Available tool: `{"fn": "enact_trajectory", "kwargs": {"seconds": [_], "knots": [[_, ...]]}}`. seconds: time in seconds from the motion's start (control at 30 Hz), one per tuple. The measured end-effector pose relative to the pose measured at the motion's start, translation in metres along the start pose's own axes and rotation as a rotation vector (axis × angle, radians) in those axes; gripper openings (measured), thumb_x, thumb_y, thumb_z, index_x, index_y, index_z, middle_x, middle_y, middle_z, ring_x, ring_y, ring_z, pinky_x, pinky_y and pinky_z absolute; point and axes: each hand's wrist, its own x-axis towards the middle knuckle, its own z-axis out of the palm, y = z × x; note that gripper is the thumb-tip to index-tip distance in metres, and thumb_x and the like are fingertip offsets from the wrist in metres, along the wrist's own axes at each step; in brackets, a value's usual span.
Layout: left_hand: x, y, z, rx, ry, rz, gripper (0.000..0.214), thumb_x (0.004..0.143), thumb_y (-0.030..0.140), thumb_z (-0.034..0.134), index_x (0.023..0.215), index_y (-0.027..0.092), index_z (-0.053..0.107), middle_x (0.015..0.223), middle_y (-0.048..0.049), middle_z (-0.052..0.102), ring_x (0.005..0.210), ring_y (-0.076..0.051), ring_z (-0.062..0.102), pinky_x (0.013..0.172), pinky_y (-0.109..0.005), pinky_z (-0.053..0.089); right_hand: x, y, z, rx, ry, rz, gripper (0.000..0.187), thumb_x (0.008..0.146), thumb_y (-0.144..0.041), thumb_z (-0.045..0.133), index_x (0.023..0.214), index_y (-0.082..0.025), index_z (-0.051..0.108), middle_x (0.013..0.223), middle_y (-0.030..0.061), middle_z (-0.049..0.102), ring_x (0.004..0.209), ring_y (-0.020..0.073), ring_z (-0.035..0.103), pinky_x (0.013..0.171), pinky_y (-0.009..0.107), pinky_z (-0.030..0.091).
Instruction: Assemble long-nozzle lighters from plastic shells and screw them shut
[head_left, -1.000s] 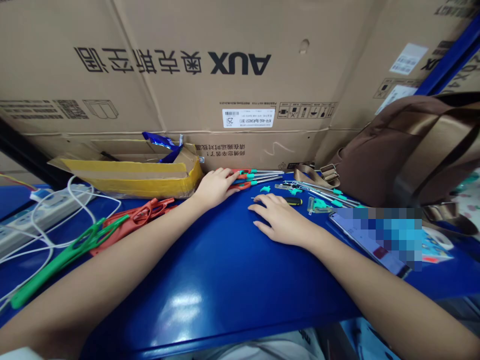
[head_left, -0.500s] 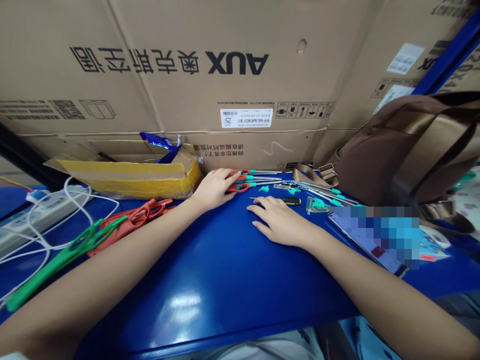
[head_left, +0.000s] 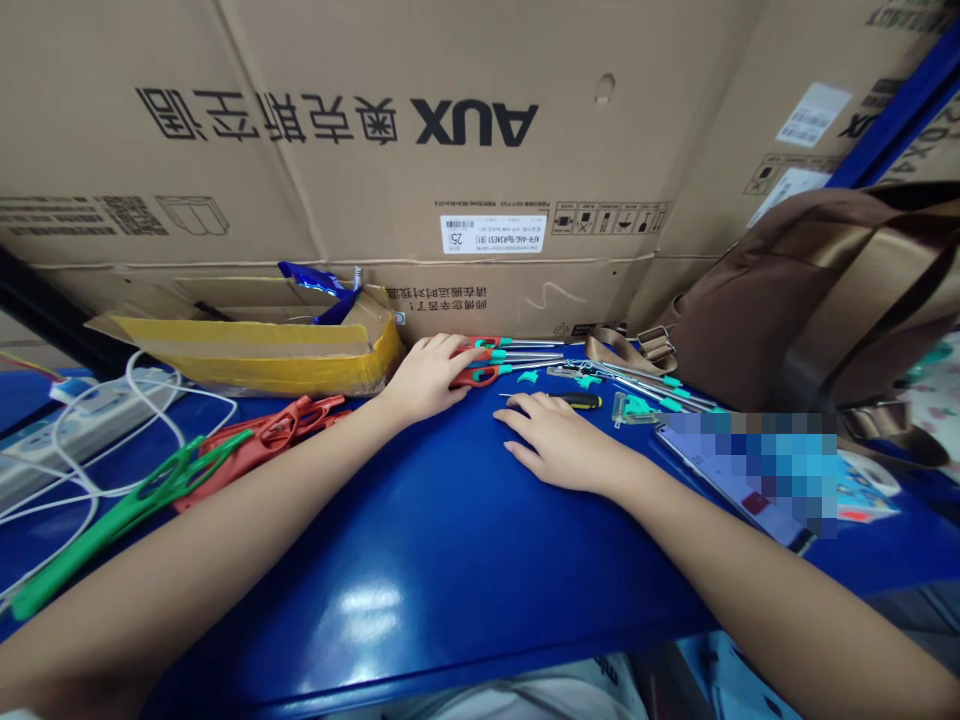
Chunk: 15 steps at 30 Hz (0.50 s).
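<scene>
My left hand (head_left: 429, 380) lies palm down at the back of the blue table, its fingers resting over the red handles of several long-necked lighters (head_left: 480, 375) with teal triggers and metal tubes. It does not grip them. My right hand (head_left: 559, 445) rests flat with fingers apart, just in front of a screwdriver (head_left: 581, 401) with a yellow and black handle; its fingertips hide part of the shaft. Beyond it are loose teal triggers (head_left: 527, 377), clear lighter fuel tanks with teal parts (head_left: 634, 408) and metal tubes with teal ends (head_left: 649, 382).
Red handle shells (head_left: 262, 440) and a green one (head_left: 135, 505) lie beside my left forearm. A yellow-taped carton (head_left: 262, 360), a power strip (head_left: 82, 430) with white cables, a phone (head_left: 727, 480) and a brown bag (head_left: 757, 300) stand around. Large cardboard (head_left: 337, 200) walls off the back.
</scene>
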Motion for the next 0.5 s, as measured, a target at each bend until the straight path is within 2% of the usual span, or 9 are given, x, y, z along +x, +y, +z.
{"fn": "enact_trajectory", "kwargs": {"seconds": [0.07, 0.17, 0.3, 0.5], "knots": [[-0.001, 0.0, 0.0, 0.008, -0.009, 0.0, 0.044, 0.095, 0.029, 0.062, 0.139, 0.023, 0.06, 0.133, -0.013, 0.063, 0.119, -0.03, 0.059, 0.097, -0.044, 0.048, 0.0, 0.0, 0.0, 0.001, -0.001, -0.001, 0.046, 0.103, -0.032, 0.05, 0.145, -0.014, 0.056, 0.149, 0.0204, 0.052, 0.133, 0.038, 0.052, 0.111, 0.056, 0.043], [-0.002, -0.001, 0.006, 0.016, -0.041, -0.01, 0.026, 0.099, 0.03, 0.057, 0.117, 0.021, 0.073, 0.119, -0.011, 0.07, 0.106, -0.027, 0.065, 0.087, -0.039, 0.051, 0.0, 0.0, 0.001, 0.002, -0.007, -0.001, 0.046, 0.104, -0.032, 0.049, 0.145, -0.014, 0.056, 0.15, 0.021, 0.051, 0.134, 0.0375, 0.051, 0.111, 0.056, 0.042], [0.001, -0.003, 0.014, 0.025, -0.054, -0.046, 0.026, 0.101, 0.031, 0.053, 0.112, 0.024, 0.076, 0.114, -0.0083, 0.074, 0.104, -0.025, 0.068, 0.081, -0.034, 0.053, 0.0, 0.0, 0.001, 0.0, -0.016, 0.003, 0.046, 0.104, -0.032, 0.048, 0.145, -0.014, 0.056, 0.151, 0.0208, 0.051, 0.134, 0.0382, 0.05, 0.112, 0.056, 0.042], [0.009, 0.002, 0.014, 0.05, -0.068, -0.076, 0.028, 0.101, 0.034, 0.054, 0.1, 0.02, 0.079, 0.099, -0.0094, 0.077, 0.098, -0.028, 0.069, 0.08, -0.037, 0.054, 0.0, 0.0, 0.0, -0.003, -0.019, -0.001, 0.047, 0.104, -0.032, 0.047, 0.146, -0.013, 0.055, 0.153, 0.0206, 0.05, 0.135, 0.0382, 0.05, 0.112, 0.056, 0.042]]}}
